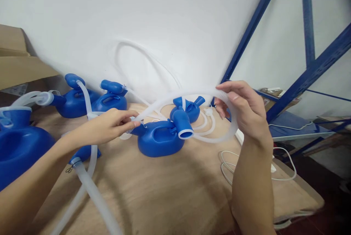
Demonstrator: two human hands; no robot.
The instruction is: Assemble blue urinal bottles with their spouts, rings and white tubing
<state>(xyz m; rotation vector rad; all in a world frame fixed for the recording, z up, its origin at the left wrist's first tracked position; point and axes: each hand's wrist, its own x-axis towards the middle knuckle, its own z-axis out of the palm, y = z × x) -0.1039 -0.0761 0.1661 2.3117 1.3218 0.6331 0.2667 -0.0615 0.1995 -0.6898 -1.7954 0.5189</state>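
Observation:
A blue plastic bottle with a handle stands on the wooden table. My left hand has its fingers closed around the end of a translucent tube, at the bottle's left spout. From there the tube arches to the right and loops back down behind the bottle. My right hand pinches this tube at the top right of the loop, between thumb and index finger. A blue curved nozzle with a white-rimmed opening sits at the bottle's right side, facing down and toward me.
Several more blue bottles with tubes stand left and behind. A cardboard box is at the far left. A white cable lies at right, near a blue metal rack. The wooden table ends at right.

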